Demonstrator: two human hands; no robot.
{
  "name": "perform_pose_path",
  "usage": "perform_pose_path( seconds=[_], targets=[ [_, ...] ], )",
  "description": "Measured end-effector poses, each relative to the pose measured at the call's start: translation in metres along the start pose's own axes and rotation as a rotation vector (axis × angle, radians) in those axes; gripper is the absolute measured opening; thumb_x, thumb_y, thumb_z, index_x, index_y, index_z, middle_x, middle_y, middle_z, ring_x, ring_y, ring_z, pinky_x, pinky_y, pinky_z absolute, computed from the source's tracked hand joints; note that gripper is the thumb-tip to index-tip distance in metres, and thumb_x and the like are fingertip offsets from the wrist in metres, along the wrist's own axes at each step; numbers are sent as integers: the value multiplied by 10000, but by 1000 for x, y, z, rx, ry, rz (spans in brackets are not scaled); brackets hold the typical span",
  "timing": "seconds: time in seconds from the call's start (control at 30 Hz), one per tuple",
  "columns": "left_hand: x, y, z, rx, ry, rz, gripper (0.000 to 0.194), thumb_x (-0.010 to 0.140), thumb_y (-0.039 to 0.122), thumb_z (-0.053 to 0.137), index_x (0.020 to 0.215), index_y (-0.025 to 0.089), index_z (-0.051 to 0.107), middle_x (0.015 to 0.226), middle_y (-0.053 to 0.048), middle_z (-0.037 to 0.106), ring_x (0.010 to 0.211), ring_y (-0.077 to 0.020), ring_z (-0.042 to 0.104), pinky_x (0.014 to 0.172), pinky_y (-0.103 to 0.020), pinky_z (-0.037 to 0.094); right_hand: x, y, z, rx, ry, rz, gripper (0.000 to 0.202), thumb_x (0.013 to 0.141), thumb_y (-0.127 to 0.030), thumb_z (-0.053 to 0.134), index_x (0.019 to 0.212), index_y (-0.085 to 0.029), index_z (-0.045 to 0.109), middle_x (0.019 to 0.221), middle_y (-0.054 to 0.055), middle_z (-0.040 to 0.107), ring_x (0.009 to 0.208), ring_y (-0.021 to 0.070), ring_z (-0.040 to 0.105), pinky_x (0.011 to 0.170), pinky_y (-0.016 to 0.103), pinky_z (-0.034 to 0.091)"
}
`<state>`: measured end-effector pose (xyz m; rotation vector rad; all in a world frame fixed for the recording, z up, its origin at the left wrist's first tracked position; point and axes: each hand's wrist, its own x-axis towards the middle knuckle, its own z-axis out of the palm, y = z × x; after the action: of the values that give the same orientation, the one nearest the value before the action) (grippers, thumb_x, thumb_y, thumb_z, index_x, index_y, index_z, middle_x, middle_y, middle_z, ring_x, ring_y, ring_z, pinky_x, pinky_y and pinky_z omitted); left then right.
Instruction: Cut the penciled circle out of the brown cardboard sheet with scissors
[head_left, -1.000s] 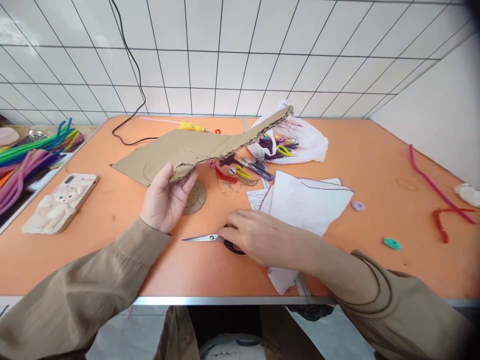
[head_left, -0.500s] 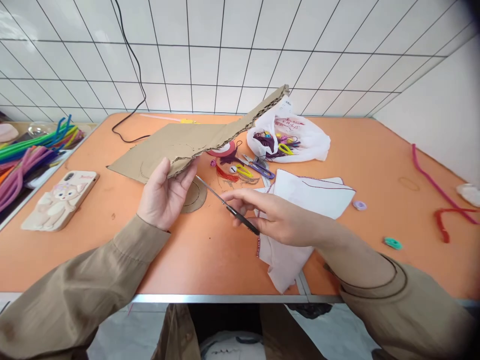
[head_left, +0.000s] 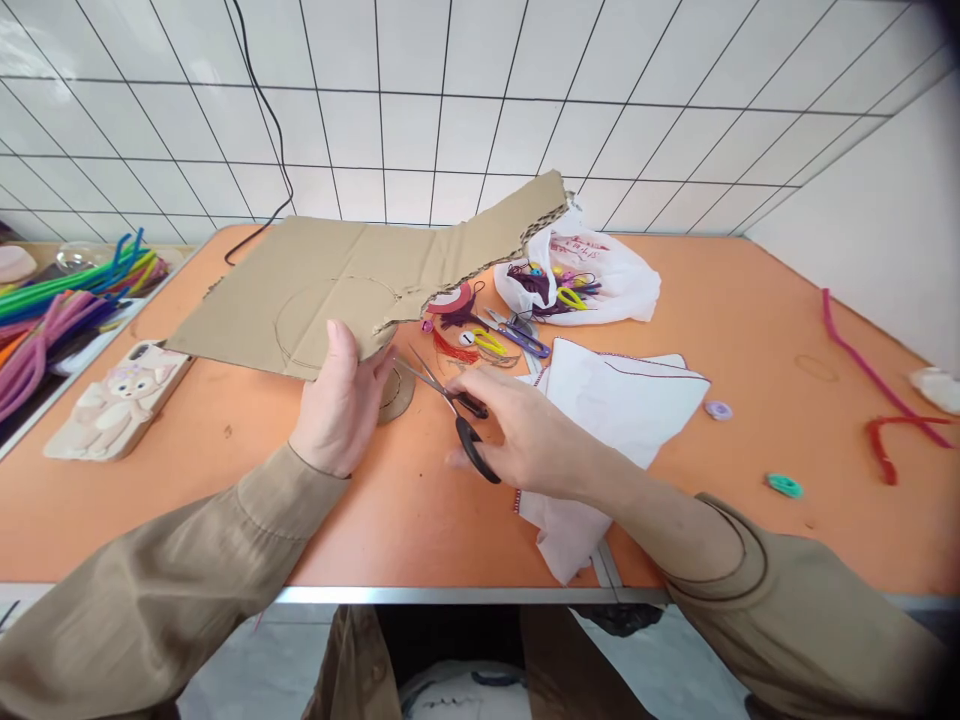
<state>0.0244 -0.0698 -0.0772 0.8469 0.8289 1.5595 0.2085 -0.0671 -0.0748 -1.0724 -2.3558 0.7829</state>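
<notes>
The left hand [head_left: 341,400] pinches the near edge of the cardboard [head_left: 330,285], thumb on top, holding the sheet tilted above the table [head_left: 225,480]. The right hand [head_left: 525,430] has its fingers through the black handles of the scissors [head_left: 450,405], blades parted, tips just short of the cardboard's edge. Under that edge lies a cardboard disc [head_left: 395,392]. Beyond the scissors sit snips [head_left: 517,335] and thread scraps, then a white bag [head_left: 592,280]. White cloth [head_left: 615,410] lies under the right wrist. Left of the left hand, a phone [head_left: 112,405] is partly covered by the cardboard.
</notes>
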Motion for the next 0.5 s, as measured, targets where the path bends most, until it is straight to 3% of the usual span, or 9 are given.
perform_pose_path(
  seconds=[0.27, 0.5],
  targets=[
    [-9, -7, 4, 52, -88, -191, 560, 868, 663, 489, 1165, 226, 676, 1276, -75, 671, 1419, -287, 380, 1170, -442, 327, 6, 7, 6, 133, 111, 97, 348, 754, -342, 679, 1013, -156, 538, 923, 61, 547, 838, 213, 510, 762, 350, 403],
    [-15, -11, 6, 1, -126, -178, 413, 873, 559, 573, 1095, 237, 705, 1325, -44, 643, 1411, -301, 389, 1129, -430, 396, 9, 5, 9, 254, 190, 46, 291, 831, -440, 588, 957, -186, 522, 885, 38, 524, 830, 204, 480, 750, 343, 391]
  ],
)
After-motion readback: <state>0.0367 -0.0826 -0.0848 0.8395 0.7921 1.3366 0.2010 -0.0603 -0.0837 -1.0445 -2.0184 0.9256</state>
